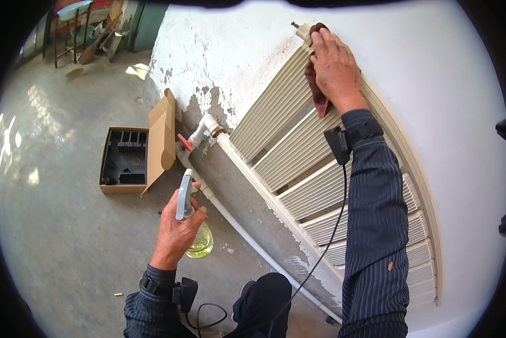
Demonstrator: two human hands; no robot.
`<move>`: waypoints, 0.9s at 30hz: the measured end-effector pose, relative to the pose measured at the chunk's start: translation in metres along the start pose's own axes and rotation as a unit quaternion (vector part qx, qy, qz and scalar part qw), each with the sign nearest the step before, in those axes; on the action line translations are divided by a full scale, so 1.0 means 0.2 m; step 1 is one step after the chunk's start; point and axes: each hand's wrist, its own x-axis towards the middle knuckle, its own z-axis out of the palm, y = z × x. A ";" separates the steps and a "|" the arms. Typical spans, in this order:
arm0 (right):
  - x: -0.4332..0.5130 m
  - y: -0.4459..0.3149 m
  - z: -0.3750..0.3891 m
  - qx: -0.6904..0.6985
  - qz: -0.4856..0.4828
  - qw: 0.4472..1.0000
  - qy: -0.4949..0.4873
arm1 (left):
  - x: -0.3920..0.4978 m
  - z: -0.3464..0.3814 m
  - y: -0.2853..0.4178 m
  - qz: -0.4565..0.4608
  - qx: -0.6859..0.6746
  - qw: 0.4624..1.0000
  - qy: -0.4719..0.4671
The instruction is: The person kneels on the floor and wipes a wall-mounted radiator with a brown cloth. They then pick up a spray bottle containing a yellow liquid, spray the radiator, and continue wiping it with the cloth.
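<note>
My left hand [178,226] grips a spray bottle [201,243] by its neck, just below the grey trigger head. Yellowish-green liquid shows through the clear body. Up at the top end of a cream panel radiator [297,169], my right hand [336,65] presses a dark red cloth [317,91] against the upper corner. Part of the cloth hangs down over the ribbed fins, and the rest is hidden under the fingers. A small metal fitting [295,25] sticks out beyond that corner.
White pipe [244,232] runs along the wall's foot, with a red-handled valve [185,143] near the radiator. An open cardboard box [124,189] with black foam stands on the concrete floor [67,228]. A stand [72,36] and a broom [88,54] are far left. A cable [335,228] hangs from my right wrist.
</note>
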 end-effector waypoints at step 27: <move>-0.68 -0.90 0.17 0.199 -0.131 0.958 -0.160 | -0.04 -0.09 0.05 0.020 -0.010 0.999 0.030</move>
